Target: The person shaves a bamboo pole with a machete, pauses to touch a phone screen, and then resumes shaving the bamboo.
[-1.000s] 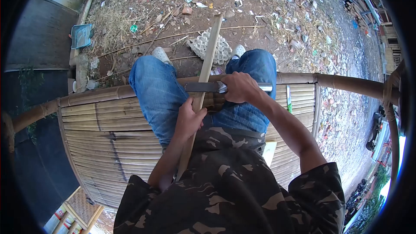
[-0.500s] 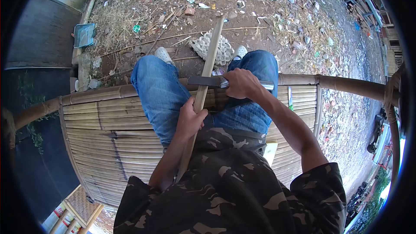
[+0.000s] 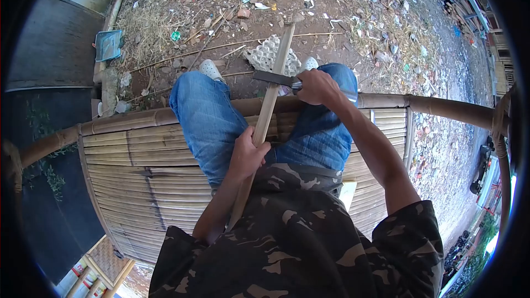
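A long pale slat (image 3: 268, 111), of bamboo or wood, slants from against my belly out past my knees. My left hand (image 3: 248, 154) is closed around its lower part, near my lap. My right hand (image 3: 317, 87) grips the handle of a knife with a broad dark blade (image 3: 266, 77). That blade lies crosswise over the slat, between my knees and beyond my left hand. The fist hides most of the handle.
I sit on a bamboo-slat bench (image 3: 132, 171) with a round bamboo front rail (image 3: 381, 101). A grey egg tray (image 3: 264, 55) lies on the littered ground between my feet. A blue plastic crate (image 3: 109, 46) stands at the left.
The knife and my right hand have moved away from me along the slat, toward its far end. The slat's far end has shifted slightly right. My left hand keeps its hold.
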The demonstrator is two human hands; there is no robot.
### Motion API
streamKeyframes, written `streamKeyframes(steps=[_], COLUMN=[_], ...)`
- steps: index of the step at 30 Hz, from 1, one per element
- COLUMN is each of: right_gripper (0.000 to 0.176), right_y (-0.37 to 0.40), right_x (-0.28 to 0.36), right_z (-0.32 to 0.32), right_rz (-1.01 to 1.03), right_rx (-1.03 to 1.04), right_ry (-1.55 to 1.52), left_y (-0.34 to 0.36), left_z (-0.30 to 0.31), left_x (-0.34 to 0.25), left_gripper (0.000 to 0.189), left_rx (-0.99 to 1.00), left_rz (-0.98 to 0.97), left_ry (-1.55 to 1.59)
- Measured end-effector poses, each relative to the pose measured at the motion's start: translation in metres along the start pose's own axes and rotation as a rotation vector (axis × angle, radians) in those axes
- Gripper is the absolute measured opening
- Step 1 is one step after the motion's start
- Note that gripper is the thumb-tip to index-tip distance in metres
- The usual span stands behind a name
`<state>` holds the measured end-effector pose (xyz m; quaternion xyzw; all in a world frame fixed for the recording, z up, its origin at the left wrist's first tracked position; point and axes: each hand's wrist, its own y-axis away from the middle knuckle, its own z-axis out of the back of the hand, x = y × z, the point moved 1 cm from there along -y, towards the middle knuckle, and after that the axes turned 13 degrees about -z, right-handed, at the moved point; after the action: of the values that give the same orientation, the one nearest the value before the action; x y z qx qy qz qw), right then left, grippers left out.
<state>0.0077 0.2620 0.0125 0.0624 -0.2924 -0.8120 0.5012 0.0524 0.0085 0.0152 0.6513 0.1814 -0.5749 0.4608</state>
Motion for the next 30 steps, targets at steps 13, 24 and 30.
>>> streamKeyframes(steps=[13, 24, 30], right_gripper=[0.037, 0.024, 0.024], right_y=[0.047, 0.056, 0.056], right_x=[0.019, 0.023, 0.026], right_z=[-0.020, -0.006, -0.008], right_rz=[0.168, 0.186, 0.168], right_rx=[-0.009, 0.056, 0.084], right_ry=[0.045, -0.031, -0.003], left_y=[-0.014, -0.012, -0.011], left_z=[0.003, 0.006, 0.005], left_x=[0.007, 0.002, 0.003], left_gripper=[0.028, 0.020, 0.018], left_rx=[0.023, 0.110, 0.106], left_rz=[0.069, 0.115, 0.036], left_ry=[0.243, 0.351, 0.285])
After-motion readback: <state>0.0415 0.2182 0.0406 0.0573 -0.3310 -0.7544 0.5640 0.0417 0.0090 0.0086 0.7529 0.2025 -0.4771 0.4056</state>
